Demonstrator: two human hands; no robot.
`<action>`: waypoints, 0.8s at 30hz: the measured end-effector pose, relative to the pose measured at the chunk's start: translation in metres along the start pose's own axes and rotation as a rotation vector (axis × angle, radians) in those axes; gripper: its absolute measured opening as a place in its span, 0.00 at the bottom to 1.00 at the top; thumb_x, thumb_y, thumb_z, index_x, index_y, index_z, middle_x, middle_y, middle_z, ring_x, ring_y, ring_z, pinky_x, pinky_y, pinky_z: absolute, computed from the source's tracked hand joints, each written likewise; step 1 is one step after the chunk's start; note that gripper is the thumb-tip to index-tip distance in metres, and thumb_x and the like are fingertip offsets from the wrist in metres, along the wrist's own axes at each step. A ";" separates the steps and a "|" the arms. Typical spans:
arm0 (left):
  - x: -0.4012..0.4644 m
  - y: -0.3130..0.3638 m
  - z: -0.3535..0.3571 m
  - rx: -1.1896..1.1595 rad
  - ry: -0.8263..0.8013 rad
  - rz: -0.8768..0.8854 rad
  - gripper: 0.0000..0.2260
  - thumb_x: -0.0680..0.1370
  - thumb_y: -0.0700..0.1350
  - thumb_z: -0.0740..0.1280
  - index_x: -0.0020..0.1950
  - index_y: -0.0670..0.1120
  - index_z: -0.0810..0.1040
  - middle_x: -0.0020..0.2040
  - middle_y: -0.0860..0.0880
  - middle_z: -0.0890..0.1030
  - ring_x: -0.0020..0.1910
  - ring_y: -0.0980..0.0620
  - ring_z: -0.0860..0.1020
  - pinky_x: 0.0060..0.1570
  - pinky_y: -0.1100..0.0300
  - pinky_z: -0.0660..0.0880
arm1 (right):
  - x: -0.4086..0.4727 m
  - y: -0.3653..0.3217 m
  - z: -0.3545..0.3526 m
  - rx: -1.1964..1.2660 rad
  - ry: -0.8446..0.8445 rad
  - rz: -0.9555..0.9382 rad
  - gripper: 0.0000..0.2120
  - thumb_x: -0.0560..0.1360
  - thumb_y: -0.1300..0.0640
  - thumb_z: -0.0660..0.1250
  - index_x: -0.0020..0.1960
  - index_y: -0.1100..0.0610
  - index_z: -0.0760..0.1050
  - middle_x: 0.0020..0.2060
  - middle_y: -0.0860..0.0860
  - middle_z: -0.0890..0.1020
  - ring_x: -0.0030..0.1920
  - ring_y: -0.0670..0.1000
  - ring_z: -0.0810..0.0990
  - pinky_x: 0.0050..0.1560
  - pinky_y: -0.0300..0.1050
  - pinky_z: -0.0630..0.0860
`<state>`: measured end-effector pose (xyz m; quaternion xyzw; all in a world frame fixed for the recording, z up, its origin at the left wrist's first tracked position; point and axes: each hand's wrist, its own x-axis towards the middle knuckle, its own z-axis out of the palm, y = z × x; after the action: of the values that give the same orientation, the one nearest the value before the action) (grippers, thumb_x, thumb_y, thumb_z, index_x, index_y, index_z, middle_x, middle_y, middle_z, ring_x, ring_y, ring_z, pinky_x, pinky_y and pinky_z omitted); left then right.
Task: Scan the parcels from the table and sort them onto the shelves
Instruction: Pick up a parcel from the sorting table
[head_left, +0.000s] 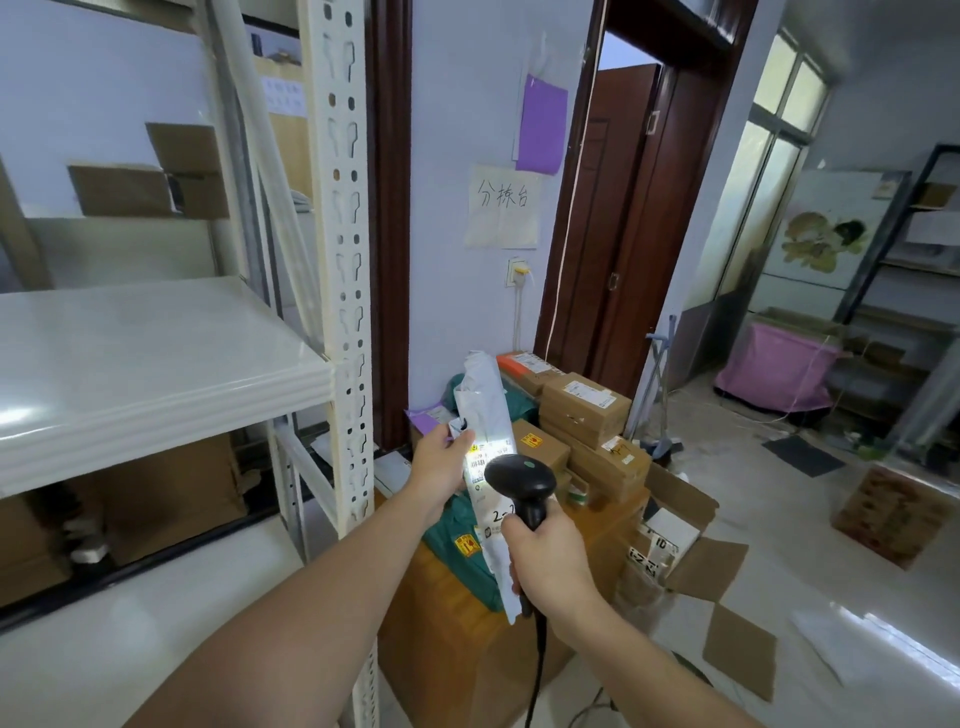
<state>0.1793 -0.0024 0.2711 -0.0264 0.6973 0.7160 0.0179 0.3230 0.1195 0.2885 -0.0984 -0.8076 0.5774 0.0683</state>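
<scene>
My left hand (439, 465) grips a long white plastic mailer (483, 410) upright by its left edge, above the parcel table (447, 623). My right hand (548, 558) holds a black barcode scanner (519, 480) by its handle, its head in front of the mailer's shipping label, which is lit up by the scanner's light. Below the mailer lie a green mailer (457, 535) and stacked brown cardboard parcels (587, 415) on the table. A white metal shelf unit (145, 358) stands to the left, its board at chest height.
An open cardboard box (675, 540) with parcels stands on the floor right of the table. A white slotted shelf upright (345, 260) rises just left of my left hand. Boxes sit under the shelf. A doorway, a pink-lined bin (779, 364) and a dark rack are further right.
</scene>
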 end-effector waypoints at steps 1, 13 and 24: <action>0.000 0.000 0.000 -0.014 0.009 -0.003 0.05 0.85 0.47 0.66 0.57 0.50 0.82 0.56 0.45 0.84 0.57 0.43 0.83 0.60 0.41 0.82 | 0.001 0.001 -0.003 -0.003 -0.008 0.001 0.02 0.76 0.59 0.64 0.46 0.53 0.73 0.30 0.51 0.74 0.32 0.52 0.76 0.35 0.47 0.78; -0.057 0.015 0.008 -0.161 0.203 0.006 0.08 0.86 0.42 0.64 0.62 0.44 0.80 0.53 0.45 0.88 0.48 0.48 0.87 0.42 0.54 0.81 | -0.010 0.002 -0.060 -0.100 -0.229 -0.239 0.04 0.74 0.57 0.65 0.48 0.50 0.73 0.33 0.48 0.76 0.34 0.50 0.75 0.36 0.43 0.71; -0.191 0.082 -0.133 -0.034 0.567 0.124 0.07 0.83 0.46 0.66 0.55 0.48 0.84 0.52 0.45 0.89 0.55 0.41 0.86 0.61 0.37 0.81 | -0.075 -0.078 0.009 -0.071 -0.531 -0.486 0.07 0.75 0.54 0.67 0.53 0.48 0.73 0.34 0.49 0.80 0.33 0.51 0.80 0.34 0.46 0.76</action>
<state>0.3667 -0.1351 0.3610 -0.1831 0.6626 0.6914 -0.2223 0.3873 0.0685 0.3599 0.2476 -0.8165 0.5214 -0.0123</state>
